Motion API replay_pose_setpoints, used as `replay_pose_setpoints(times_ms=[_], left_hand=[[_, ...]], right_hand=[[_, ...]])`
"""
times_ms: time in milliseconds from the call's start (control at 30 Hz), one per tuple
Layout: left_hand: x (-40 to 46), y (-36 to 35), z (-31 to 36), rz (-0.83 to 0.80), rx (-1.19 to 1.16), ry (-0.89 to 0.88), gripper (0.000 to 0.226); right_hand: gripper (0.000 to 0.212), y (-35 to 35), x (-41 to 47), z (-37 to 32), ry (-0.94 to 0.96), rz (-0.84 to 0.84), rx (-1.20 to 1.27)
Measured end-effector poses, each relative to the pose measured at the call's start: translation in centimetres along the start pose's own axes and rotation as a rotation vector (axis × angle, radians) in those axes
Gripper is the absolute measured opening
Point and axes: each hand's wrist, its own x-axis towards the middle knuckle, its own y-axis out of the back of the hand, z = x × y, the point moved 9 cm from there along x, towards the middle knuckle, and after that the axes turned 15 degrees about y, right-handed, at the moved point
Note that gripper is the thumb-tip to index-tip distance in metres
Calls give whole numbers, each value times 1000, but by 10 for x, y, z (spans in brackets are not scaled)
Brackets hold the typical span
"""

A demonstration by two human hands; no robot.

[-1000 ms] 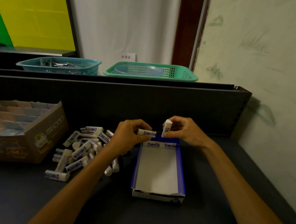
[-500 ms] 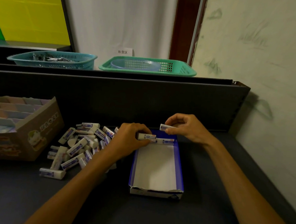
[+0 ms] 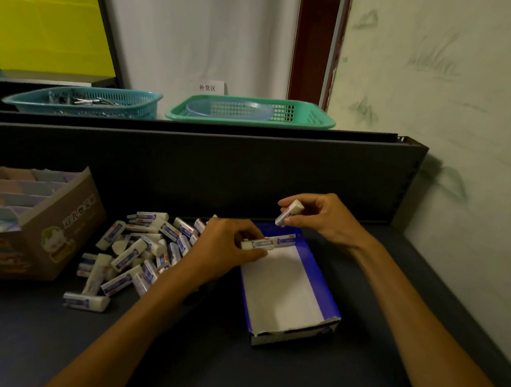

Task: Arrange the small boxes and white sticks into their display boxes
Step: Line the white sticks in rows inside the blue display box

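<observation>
We see the left hand [image 3: 225, 248] pinching one white stick [image 3: 258, 244] between thumb and curled fingers, holding it level over the far end of the blue display box [image 3: 318, 275], just beside another stick [image 3: 284, 240] that lies across the box's far wall. The right hand [image 3: 321, 216] pinches a second white stick [image 3: 289, 212] by its fingertips, tilted, raised above the box's far right corner and apart from it. The box's white floor is otherwise bare in front of these sticks. Left of the box, a loose pile of sticks [image 3: 137, 252] lies on the dark shelf [image 3: 178, 353]. Further left stands a cardboard display box [image 3: 63, 226] with divided compartments. Behind, on a higher ledge, sit a teal basket [image 3: 83, 102] and a green basket [image 3: 250, 112].
</observation>
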Motion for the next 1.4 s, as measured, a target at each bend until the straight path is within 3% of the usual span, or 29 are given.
replay_pose_setpoints(times_ms=[167,300,467,1033,1400], left_hand=[[0,3,-2,73,67,1,25],[0,7,1,97,9,-10,24],[3,10,9,106,-81,-4,26],[13,-7,3,67,286,67,23],[18,-16,1,-3,395,19,24]], right_hand=[[50,-3,-1,3,-24,-47,-7],[39,3,1,0,-23,10,3],[32,2,-1,2,7,-76,-164],[24,-22,-8,20,-65,-374,-403],[21,-25,-7,12,-21,-408,-518]])
